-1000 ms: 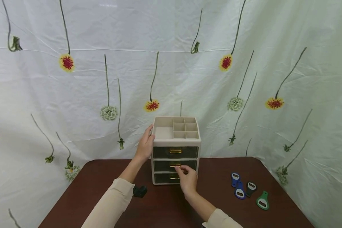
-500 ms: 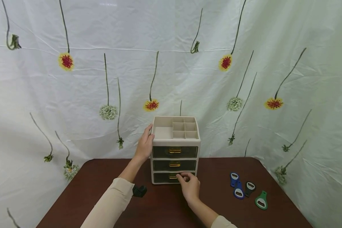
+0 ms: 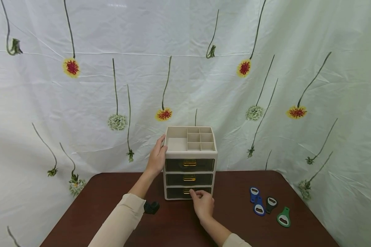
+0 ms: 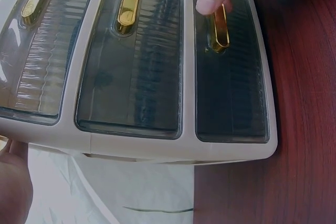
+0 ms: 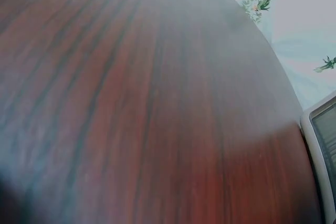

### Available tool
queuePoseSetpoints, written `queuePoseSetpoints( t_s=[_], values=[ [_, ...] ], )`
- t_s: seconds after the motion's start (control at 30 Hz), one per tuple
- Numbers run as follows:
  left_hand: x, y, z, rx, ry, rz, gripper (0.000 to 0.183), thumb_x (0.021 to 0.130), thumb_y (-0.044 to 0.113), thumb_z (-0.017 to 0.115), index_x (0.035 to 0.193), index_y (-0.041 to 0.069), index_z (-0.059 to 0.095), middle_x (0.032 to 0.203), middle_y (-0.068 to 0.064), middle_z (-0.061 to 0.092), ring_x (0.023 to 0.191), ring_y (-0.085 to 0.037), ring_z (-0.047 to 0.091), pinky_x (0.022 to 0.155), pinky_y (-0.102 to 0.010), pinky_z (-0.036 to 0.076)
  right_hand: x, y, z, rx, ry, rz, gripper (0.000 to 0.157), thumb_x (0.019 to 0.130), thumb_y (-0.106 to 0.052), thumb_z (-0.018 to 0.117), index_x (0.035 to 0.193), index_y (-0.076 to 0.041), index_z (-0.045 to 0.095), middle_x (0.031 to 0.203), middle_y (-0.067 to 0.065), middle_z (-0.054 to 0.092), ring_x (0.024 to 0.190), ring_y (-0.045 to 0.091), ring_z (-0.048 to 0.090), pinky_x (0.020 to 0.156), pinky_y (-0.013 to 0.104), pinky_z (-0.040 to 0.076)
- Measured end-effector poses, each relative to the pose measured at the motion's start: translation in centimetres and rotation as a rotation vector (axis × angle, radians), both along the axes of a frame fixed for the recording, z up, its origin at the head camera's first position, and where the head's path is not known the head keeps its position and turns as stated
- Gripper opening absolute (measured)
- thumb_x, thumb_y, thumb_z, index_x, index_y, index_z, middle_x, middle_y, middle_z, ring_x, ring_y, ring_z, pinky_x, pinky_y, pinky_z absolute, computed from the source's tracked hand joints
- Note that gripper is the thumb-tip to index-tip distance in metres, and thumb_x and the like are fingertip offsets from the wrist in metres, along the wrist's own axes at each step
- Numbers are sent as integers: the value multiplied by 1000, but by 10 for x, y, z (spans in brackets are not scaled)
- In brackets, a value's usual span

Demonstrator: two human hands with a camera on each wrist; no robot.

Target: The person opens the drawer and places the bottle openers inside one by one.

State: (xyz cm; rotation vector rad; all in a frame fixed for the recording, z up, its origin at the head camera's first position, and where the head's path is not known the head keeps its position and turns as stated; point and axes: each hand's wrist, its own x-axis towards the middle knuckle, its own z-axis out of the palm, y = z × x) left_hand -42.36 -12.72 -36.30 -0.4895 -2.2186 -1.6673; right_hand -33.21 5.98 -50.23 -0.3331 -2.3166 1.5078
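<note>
A cream drawer organizer (image 3: 191, 155) stands at the back of the table, with three dark see-through drawers and gold handles. All three drawers sit flush in the frame. My left hand (image 3: 156, 159) rests against the organizer's left side, fingers fairly straight; the left wrist view shows part of it at the lower left. With thumb and fingers my right hand (image 3: 203, 204) pinches the gold handle (image 4: 220, 32) of the bottom drawer (image 4: 231, 93). In the right wrist view, only the organizer's corner shows and the hand is out of sight.
On the right of the dark red-brown table (image 3: 235, 219) lie several bottle openers: two blue (image 3: 259, 206), one black (image 3: 271, 203) and one green (image 3: 283, 217). Beside the left forearm is a small black object (image 3: 152, 207). A flower-print cloth (image 3: 204, 85) hangs behind.
My right hand has gone down from the middle drawer's handle to the bottom drawer's handle. The left hand has stayed against the organizer's side.
</note>
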Motion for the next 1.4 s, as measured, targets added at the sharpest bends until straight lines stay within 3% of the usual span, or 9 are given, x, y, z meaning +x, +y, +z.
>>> queuePoseSetpoints(
  t_s=[0.27, 0.6, 1.4],
  values=[
    [-1, 0, -1, -2, 1, 0, 55, 111, 16, 33, 164, 6, 24, 167, -15, 26, 145, -38, 37, 116, -54, 32, -2, -7, 1, -19, -43, -24, 30, 91, -37, 80, 92, -7, 80, 75, -6, 67, 77, 19, 58, 70, 45, 48],
    [1, 0, -2, 3, 5, -7, 55, 111, 16, 33, 164, 7, 24, 165, -16, 29, 146, -36, 37, 117, -53, 30, -1, -7, -2, -42, -40, -15, 27, 90, -35, 82, 87, -8, 79, 68, -6, 63, 62, 14, 55, 60, 37, 48],
    [2, -1, -1, -27, 9, 6, 55, 112, 18, 32, 165, 7, 23, 164, -18, 31, 144, -37, 39, 114, -56, 34, 14, 1, 0, -84, -27, 17, 29, 87, -33, 86, 90, -4, 81, 74, -3, 69, 67, 15, 62, 61, 36, 52]
  ],
)
